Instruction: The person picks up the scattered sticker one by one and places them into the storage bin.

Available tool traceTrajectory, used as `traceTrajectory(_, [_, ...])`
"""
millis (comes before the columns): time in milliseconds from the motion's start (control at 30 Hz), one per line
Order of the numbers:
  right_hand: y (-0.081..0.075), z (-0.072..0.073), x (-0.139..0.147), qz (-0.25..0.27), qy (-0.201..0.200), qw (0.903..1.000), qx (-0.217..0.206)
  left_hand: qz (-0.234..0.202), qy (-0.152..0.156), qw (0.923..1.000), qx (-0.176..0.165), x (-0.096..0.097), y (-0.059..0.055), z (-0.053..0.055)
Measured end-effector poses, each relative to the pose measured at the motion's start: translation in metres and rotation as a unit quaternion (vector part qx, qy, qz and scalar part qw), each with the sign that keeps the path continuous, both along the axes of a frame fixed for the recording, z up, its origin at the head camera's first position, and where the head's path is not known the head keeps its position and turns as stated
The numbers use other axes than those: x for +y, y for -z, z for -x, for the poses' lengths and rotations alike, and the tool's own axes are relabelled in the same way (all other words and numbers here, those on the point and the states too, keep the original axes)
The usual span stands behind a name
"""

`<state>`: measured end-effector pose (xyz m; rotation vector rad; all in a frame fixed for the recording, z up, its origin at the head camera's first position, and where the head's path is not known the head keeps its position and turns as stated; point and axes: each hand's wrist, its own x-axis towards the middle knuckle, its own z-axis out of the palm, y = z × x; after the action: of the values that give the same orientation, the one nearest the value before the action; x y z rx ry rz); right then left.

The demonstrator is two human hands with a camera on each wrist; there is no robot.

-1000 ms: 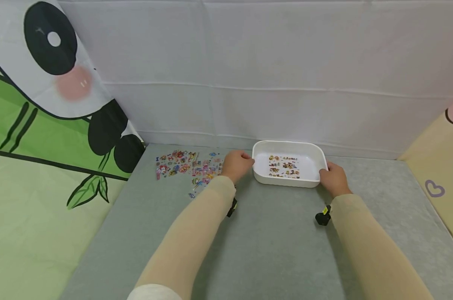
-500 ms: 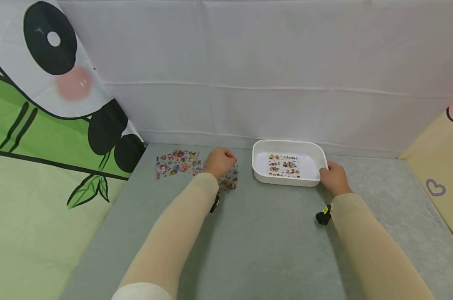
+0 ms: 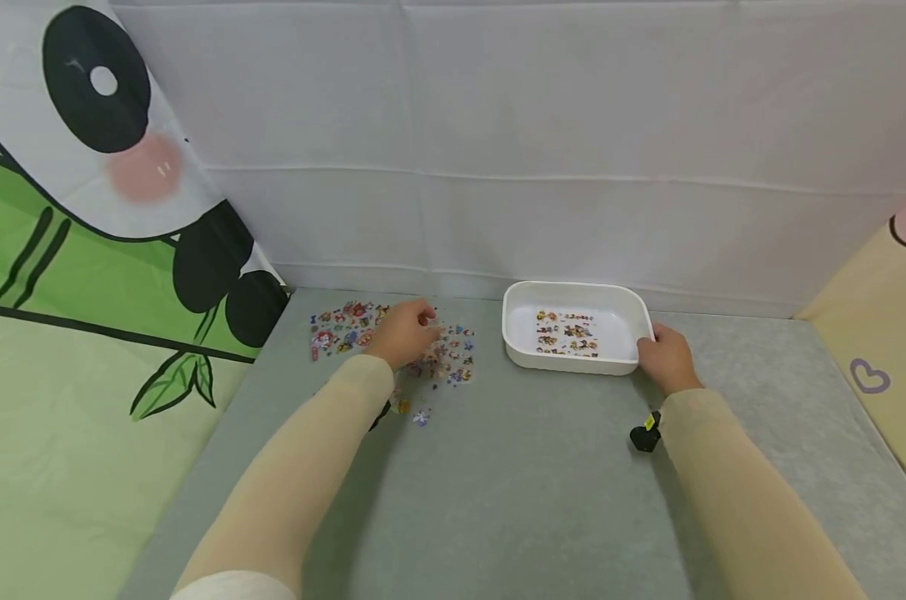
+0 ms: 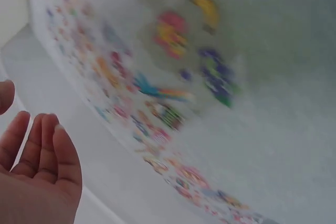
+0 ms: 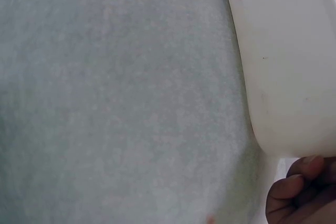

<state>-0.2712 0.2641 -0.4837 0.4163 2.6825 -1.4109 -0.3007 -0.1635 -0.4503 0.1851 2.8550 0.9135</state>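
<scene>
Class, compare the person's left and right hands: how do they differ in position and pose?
The left hand is over the stickers, whereas the right hand is at the right end of the white tray.
The left hand's thumb and fingers are apart, with nothing visible between them; the right hand's fingers curl, gripping the tray.
Both come out of beige sleeves.

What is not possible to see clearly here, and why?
Head view: part of the printed sheets, hidden by the left hand.
Head view: details of figures in the white tray, too small.
Left wrist view: details of the sheets, blurred.
Right wrist view: much of the tray and right hand, cut off by edges.
</scene>
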Motion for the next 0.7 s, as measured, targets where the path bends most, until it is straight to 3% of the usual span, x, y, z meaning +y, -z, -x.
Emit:
traceTrajectory(200, [0.001,0.001,0.0,-0.001,0.002,1.0,-0.004,0.097,0.032,0.9939,0.04,-0.013,0.006,-0.003])
traceTrajectory(300, [0.002,0.002,0.0,0.0,0.003,1.0,-0.005,0.163,0.064,0.9814,0.078,-0.02,0.013,-0.004])
traceTrajectory(400, [0.003,0.003,0.0,0.001,0.003,1.0,-0.006,0.223,0.102,0.9629,0.112,-0.028,0.02,-0.006])
traceTrajectory(567, [0.002,0.002,0.001,0.003,0.0,1.0,-0.007,0.263,0.147,0.9425,0.145,-0.038,0.029,-0.009])
traceTrajectory(700, [0.001,0.001,0.0,0.005,0.003,1.0,-0.004,0.287,0.179,0.9293,0.148,-0.042,0.033,-0.01])
